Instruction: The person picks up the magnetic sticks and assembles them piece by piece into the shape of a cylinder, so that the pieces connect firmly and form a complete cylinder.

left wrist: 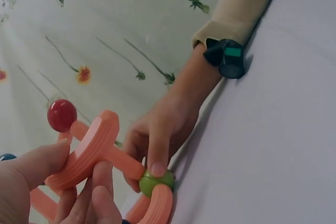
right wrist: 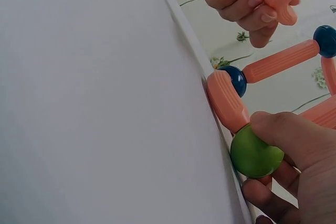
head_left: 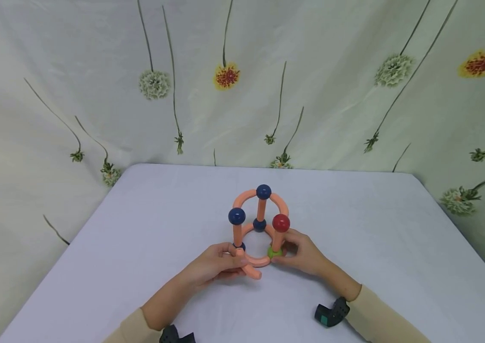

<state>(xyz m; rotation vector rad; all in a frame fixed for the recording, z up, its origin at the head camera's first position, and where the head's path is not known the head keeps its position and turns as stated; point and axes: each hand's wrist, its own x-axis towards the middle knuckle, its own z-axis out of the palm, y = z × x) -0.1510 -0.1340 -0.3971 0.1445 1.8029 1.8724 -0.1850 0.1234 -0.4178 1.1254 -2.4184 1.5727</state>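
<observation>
On the table stands a magnetic stick-and-ball structure: a ring of curved orange rods (head_left: pixel 258 262) at the bottom, upright orange sticks, and balls on top. Two upper balls are dark blue (head_left: pixel 263 192); the front right one is a red ball (head_left: pixel 281 223). My left hand (head_left: pixel 216 263) pinches a loose curved orange rod (left wrist: pixel 86 153) between thumb and fingers, in front of the structure's left side. My right hand (head_left: pixel 304 255) holds the green ball (right wrist: pixel 256 150) at the base, below the red ball. Between the blue front left ball (head_left: pixel 236 216) and the red one, the top ring has a gap.
A white cloth covers the table (head_left: pixel 173 200). Behind it hangs a flower-patterned curtain (head_left: pixel 328 95). Each wrist wears a dark camera device, such as the right one (head_left: pixel 332 312).
</observation>
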